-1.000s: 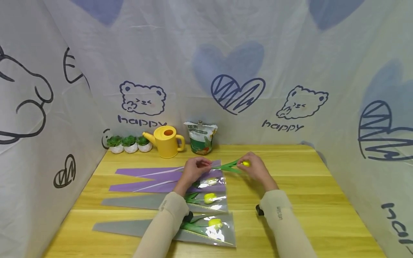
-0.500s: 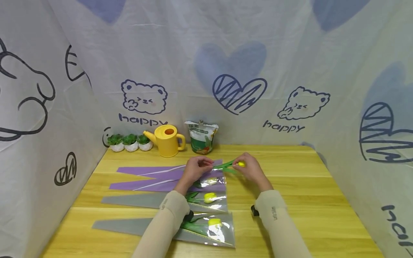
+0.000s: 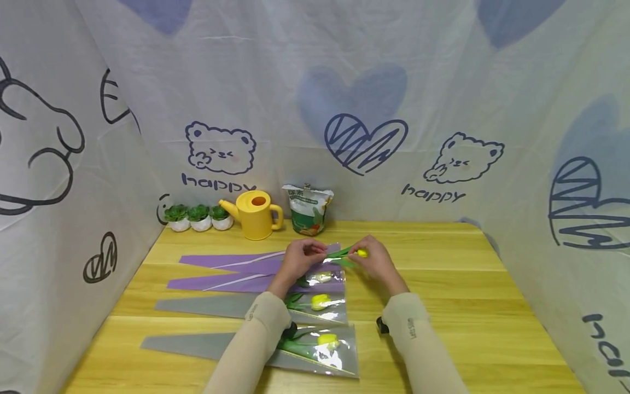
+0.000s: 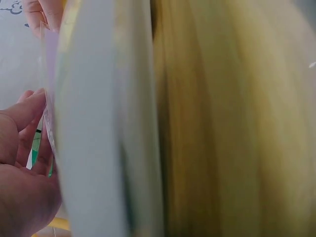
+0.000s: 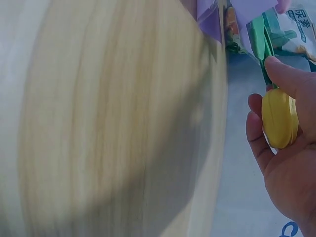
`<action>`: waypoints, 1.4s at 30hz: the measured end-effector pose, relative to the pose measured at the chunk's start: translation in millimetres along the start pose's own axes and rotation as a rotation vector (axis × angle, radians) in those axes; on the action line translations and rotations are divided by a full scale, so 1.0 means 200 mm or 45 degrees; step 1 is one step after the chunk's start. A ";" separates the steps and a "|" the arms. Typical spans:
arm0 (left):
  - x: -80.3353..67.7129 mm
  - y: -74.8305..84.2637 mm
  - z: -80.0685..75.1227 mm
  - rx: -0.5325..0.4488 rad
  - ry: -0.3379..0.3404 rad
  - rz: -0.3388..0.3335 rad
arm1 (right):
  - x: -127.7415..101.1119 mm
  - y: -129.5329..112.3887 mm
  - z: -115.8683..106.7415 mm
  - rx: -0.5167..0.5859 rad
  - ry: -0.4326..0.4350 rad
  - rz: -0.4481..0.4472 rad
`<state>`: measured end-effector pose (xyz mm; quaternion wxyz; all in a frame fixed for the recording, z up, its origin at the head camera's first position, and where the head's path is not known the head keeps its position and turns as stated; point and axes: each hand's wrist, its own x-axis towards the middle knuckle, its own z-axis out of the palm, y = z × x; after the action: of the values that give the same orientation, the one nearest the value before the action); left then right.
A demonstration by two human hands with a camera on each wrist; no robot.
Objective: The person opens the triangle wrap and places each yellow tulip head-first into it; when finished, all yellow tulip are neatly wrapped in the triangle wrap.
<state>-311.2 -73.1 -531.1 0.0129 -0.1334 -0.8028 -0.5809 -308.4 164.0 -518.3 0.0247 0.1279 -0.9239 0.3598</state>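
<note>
A yellow tulip (image 5: 279, 118) with green leaves lies in my right hand (image 3: 375, 260); thumb and fingers pinch its stem just below the bloom. In the right wrist view its leaves (image 5: 257, 39) reach into the mouth of a purple flower sleeve (image 5: 252, 9). My left hand (image 3: 298, 260) pinches that sleeve near its wide right end, thumb against fingers in the left wrist view. Lower down, a second purple sleeve (image 3: 197, 284) holds a pale tulip (image 3: 323, 277). Two grey sleeves (image 3: 197, 308) nearer me each hold a yellow tulip (image 3: 320, 302).
Along the back of the wooden table (image 3: 443, 328) stand several items: small potted succulents (image 3: 199, 217), a yellow watering can (image 3: 255, 219) and a green-white bag (image 3: 308, 210) clipped at the top. A printed cloth (image 3: 275, 98) hangs behind and at both sides.
My right hand has moved left with the tulip, bringing its leaves further into the purple sleeve. The left hand has stayed nearly in place, still pinching the sleeve.
</note>
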 end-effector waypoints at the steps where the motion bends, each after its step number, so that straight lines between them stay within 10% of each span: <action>1: 0.00 0.00 0.00 0.000 0.003 -0.002 | 0.00 0.00 0.00 -0.002 0.002 -0.001; 42: 0.00 0.00 0.01 0.061 -0.020 -0.031 | -0.04 0.09 0.05 0.191 -0.012 0.132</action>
<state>-310.7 -71.6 -531.0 0.0027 -0.1280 -0.8182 -0.5606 -304.6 172.9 -538.5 -0.0078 0.0831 -0.8998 0.4282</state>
